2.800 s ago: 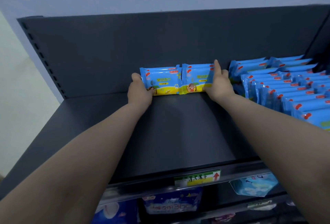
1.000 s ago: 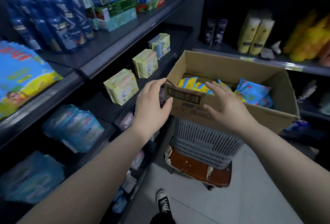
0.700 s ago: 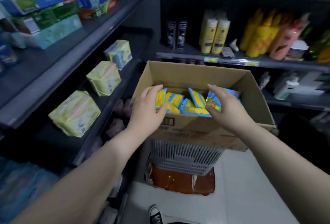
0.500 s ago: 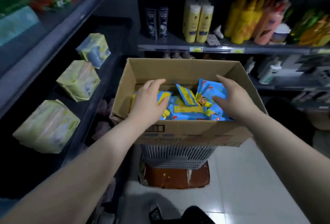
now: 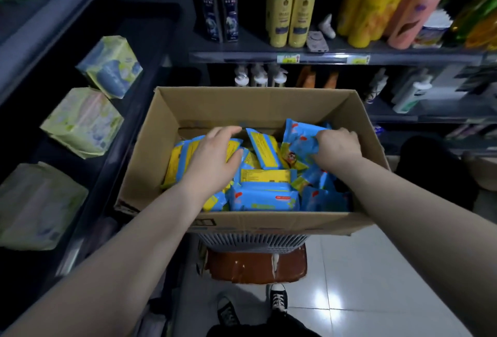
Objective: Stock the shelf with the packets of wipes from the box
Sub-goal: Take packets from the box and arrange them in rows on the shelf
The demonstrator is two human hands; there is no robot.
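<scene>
Moved: left hand (image 5: 212, 153) and right hand (image 5: 337, 145) both sit deeper in the open brown cardboard box (image 5: 242, 105) than half a second ago; the right fingers, flat then, are now curled.
Left hand: palm down, fingers spread and nearly straight, resting on yellow-backed packets at the box's left side; grips nothing.
Right hand: fingers curled round the crumpled edge of a blue wipes packet (image 5: 298, 137) standing up at the right rear of the pile.
Packets of wipes (image 5: 265, 198): blue and yellow plastic, heaped loosely inside the box, some flat, some on edge; red tab on the fronts, print too small to read.
Box support: grey slatted plastic basket (image 5: 252, 241), itself on a worn brown stool (image 5: 255, 266), on glossy white floor tiles (image 5: 376, 269).
Far shelf: two dark bottles marked "CLEAR" (image 5: 219, 14), beside two pale yellow bottles (image 5: 293, 11); yellow price tags (image 5: 289, 58) on the shelf edge, unreadable.
Left shelf: three pale green soft packs (image 5: 83, 121).
Feet: black lace-up sneakers (image 5: 278, 297) below the stool.
</scene>
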